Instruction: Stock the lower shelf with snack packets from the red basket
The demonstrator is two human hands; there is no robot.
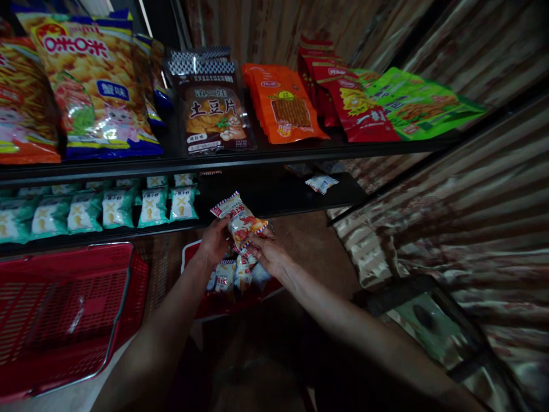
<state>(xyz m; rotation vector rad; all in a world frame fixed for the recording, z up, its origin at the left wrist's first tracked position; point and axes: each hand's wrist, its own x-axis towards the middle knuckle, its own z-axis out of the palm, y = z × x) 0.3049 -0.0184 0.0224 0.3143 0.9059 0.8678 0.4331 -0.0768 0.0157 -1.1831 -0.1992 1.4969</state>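
A small white snack bag with red and orange print is held between both hands, just in front of the lower shelf's edge. My left hand grips its left side, and my right hand has its lower right side. Beneath them a red basket holds several similar bags. On the lower shelf, green and white bags stand in rows at the left. One white bag lies toward that shelf's right end.
The upper shelf bears larger bags: yellow and blue, brown, orange, red and green. Another red basket is at the lower left. A corrugated wall and a dark-framed object are at the right.
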